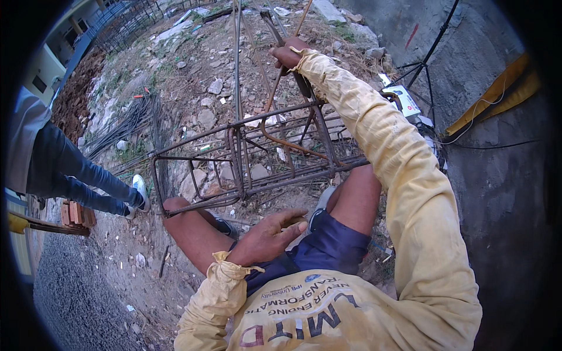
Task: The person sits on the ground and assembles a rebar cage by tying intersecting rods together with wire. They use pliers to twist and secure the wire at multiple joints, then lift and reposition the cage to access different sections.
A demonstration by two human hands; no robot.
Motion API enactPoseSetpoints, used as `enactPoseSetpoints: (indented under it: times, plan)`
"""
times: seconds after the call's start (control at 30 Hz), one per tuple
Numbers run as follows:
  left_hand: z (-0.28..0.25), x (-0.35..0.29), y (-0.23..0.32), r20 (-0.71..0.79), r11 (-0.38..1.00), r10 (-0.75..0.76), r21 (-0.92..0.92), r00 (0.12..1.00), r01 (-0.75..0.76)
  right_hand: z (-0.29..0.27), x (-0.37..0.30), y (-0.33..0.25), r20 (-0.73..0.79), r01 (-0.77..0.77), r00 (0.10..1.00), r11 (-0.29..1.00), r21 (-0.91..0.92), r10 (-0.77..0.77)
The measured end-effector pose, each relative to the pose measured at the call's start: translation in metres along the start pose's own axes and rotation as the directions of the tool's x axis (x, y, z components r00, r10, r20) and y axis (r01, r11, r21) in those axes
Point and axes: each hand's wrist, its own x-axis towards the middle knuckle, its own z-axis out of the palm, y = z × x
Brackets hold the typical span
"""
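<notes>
At far left stands another person (93, 175) in jeans, just beside stacked bricks (77, 214), with dark gravel (76, 286) nearer. A bundle of thin rods (130, 120) lies on the rubble. The rebar cage (246, 192) lies across the knees; long rods (237, 64) crowd the space beyond it. Over the lap, the left hand (266, 237) has bent fingers; whether it pinches anything cannot be told. The right hand (288, 55) grips a dark bar (303, 86) above the cage. Rightward, a black tripod (422, 65) stands near yellow cloth (497, 93).
</notes>
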Motion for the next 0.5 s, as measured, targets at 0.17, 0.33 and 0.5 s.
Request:
enactPoseSetpoints:
  times: [0.17, 0.33, 0.5]
  plan:
    - [0.015, 0.087, -0.035, -0.594, 0.704, 0.02, -0.563, 0.804, -0.433, -0.007, -0.009, -0.004, -0.042, -0.085, 0.995, 0.986, 0.146, 0.092]
    - [0.0, 0.126, -0.028, -0.7, 0.508, 0.064, -0.591, 0.712, -0.626, 0.001, -0.001, 0.002, -0.029, -0.083, 0.995, 0.964, 0.252, 0.093]
    - [-0.019, 0.137, -0.032, -0.626, 0.57, 0.183, -0.56, 0.758, -0.601, 0.007, -0.004, -0.005, -0.001, -0.074, 0.997, 0.98, 0.183, 0.076]
